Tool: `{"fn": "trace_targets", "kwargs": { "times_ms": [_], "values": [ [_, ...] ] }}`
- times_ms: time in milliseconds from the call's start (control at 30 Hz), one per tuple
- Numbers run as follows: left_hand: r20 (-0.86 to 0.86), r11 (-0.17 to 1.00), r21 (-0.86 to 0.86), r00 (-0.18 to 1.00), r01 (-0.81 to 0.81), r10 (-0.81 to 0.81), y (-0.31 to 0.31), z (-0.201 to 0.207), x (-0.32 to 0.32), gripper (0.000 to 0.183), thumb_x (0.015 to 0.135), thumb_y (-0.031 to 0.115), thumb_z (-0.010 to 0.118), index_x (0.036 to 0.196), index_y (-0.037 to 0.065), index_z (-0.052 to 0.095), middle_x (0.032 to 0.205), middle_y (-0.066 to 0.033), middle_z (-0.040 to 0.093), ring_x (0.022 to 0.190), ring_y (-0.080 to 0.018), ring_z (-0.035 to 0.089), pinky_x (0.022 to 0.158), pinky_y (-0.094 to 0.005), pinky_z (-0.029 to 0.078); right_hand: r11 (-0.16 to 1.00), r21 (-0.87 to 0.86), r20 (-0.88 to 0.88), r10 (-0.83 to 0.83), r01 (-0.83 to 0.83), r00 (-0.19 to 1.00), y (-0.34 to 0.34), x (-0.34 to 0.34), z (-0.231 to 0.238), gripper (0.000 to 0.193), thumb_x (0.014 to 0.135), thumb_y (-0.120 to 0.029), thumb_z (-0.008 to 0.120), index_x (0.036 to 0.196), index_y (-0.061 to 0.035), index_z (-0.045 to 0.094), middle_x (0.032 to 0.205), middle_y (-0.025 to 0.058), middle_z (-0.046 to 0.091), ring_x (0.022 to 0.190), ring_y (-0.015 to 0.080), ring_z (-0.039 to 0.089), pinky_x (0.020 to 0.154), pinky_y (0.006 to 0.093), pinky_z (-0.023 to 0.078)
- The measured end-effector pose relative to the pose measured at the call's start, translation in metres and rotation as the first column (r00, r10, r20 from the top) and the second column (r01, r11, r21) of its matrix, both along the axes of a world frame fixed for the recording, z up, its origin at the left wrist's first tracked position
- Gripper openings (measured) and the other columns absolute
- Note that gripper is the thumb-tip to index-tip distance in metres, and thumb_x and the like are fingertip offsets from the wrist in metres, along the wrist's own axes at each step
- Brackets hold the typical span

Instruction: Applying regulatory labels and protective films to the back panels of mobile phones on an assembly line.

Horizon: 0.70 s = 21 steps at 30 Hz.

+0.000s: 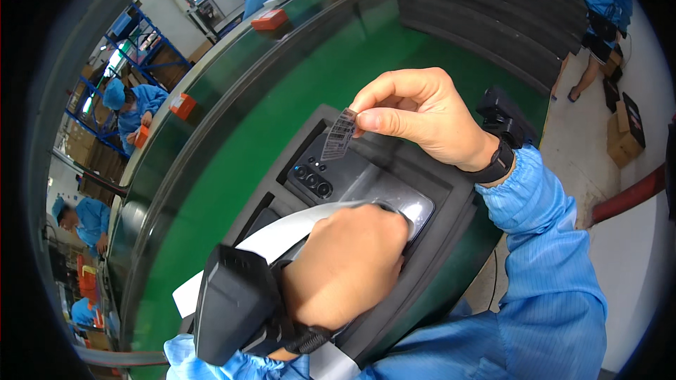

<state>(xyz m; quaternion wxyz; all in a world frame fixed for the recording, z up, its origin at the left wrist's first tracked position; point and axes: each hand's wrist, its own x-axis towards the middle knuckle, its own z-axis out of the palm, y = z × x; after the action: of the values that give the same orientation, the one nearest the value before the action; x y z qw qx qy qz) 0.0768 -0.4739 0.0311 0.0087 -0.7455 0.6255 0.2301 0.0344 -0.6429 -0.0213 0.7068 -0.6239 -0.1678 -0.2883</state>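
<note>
My right hand (422,116) is closed in a pinch, thumb and forefinger gripping the top of a clear barcode label (338,137) with dark print. The label hangs tilted above the camera end of a grey smartphone (366,179), which lies back up in a dark foam tray (282,186). My left hand (348,264) is curled in a fist over the phone's near end. A long white paper strip (282,232) curves up to its fingers, which are mostly hidden beneath the knuckles. Dark devices are strapped to both wrists.
The tray rests by a green conveyor belt (204,232). Stacked dark foam trays (486,14) stand at the far right. Orange boxes (270,20) sit along the far ledge, where several people in blue work. Another person (602,0) stands right, near a cardboard box (623,137).
</note>
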Motion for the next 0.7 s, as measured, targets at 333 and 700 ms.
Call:
{"fn": "trace_targets", "kwargs": {
  "times_ms": [333,700],
  "values": [
    [-0.127,0.934,-0.254,0.949,0.25,-0.288,0.003,-0.016,0.017,0.022,0.068,0.01,0.067,0.078,-0.004,0.053,0.078,-0.0187,0.055,0.071,-0.0378,0.056,0.064,-0.0439,0.047,0.976,0.107,-0.095,0.199,-0.189,0.975,-0.013,0.001,-0.012,0.014,0.087,-0.011,0.062,0.094,0.0006,0.061,0.082,0.0035,0.062,0.077,0.0105,0.059,0.072,0.0235,0.048],
    [0.188,0.702,-0.7,0.915,-0.129,0.356,0.011,-0.051,0.098,0.018,0.065,0.0,0.061,0.079,-0.003,0.05,0.077,-0.0218,0.053,0.072,-0.0393,0.055,0.065,-0.0455,0.044,0.944,-0.22,-0.202,0.204,-0.248,0.958,-0.023,-0.004,-0.021,0.013,0.086,-0.011,0.064,0.092,0.0013,0.062,0.082,0.0,0.062,0.075,0.0062,0.056,0.069,0.0223,0.046]
  ]
}}
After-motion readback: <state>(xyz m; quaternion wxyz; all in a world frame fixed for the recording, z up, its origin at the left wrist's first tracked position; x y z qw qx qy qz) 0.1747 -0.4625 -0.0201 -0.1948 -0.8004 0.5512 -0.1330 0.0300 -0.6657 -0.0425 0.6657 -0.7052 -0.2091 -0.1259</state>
